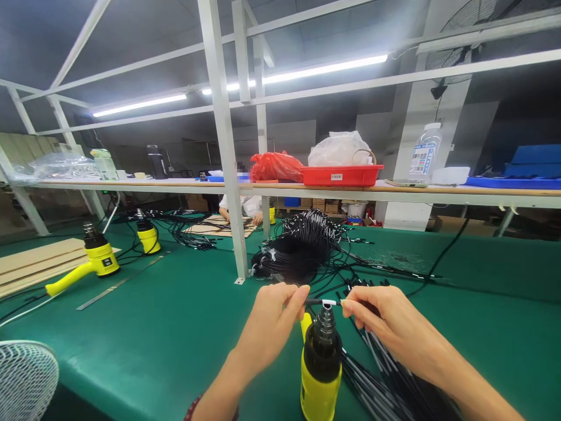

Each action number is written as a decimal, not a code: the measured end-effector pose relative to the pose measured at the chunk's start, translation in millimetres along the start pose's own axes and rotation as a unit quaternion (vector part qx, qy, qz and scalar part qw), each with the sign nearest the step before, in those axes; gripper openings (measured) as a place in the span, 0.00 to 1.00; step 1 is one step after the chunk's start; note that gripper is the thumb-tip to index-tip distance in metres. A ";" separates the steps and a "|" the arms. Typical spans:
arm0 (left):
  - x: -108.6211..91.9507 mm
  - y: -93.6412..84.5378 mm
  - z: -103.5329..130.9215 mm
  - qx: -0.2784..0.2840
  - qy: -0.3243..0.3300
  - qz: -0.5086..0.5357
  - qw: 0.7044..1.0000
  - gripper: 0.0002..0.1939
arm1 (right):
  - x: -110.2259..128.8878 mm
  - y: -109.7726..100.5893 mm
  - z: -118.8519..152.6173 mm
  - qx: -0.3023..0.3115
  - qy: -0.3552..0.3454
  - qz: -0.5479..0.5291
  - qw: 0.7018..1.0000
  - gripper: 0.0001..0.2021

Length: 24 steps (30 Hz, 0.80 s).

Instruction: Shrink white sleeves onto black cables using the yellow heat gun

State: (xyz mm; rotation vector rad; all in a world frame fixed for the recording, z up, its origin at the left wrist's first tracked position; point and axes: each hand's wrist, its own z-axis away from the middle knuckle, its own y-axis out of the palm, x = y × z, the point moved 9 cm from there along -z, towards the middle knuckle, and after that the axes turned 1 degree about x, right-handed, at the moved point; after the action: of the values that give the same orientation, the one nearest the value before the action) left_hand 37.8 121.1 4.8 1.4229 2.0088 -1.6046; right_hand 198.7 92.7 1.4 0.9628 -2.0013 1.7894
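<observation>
Between my two hands a black cable (312,302) with a white sleeve (328,302) is stretched level. My left hand (276,318) pinches it on the left, and my right hand (385,318) pinches the other side at the fingertips. Right beneath the white sleeve is the nozzle of a yellow and black heat gun (322,374), which stands upright and points up. Whether the sleeve touches the nozzle, I cannot tell. A bundle of black cables (372,380) lies behind and to the right of the heat gun, partly under my right forearm.
Coiled black cables (293,251) are heaped by the white shelf post (228,152). Two more heat guns (101,257) (148,234) and a metal ruler (118,285) are at left. A fan guard (26,380) is at lower left. Across the bench a person's hands (256,219) show. A red tray (342,175) sits on the shelf.
</observation>
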 end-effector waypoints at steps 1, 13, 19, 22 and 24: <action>0.5 0.1 0.1 0.002 -0.003 0.002 1.000 0.27 | 0.3 -0.4 -0.2 -0.003 -0.001 -0.001 1.000 0.20; -0.2 -2.6 0.1 0.000 -0.010 0.135 0.991 0.04 | -4.9 -3.6 -4.2 -0.025 0.012 -0.067 0.997 0.13; -2.2 -2.0 1.5 0.012 -0.005 0.132 0.991 0.08 | -2.6 -5.5 -2.5 -0.023 -0.003 -0.051 0.998 0.15; 1.0 -2.4 0.7 0.007 -0.015 0.137 0.990 0.07 | -1.5 -5.2 -2.6 -0.023 -0.008 -0.048 0.999 0.14; 3.9 -3.4 -0.5 -0.002 -0.021 0.145 0.989 0.06 | -0.5 -5.0 -3.1 -0.023 -0.011 -0.049 0.998 0.13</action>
State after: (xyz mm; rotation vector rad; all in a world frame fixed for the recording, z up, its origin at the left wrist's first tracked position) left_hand 33.3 123.8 4.6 1.5804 1.6873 -1.4888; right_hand 201.6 95.8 5.5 1.0518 -1.9642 1.6824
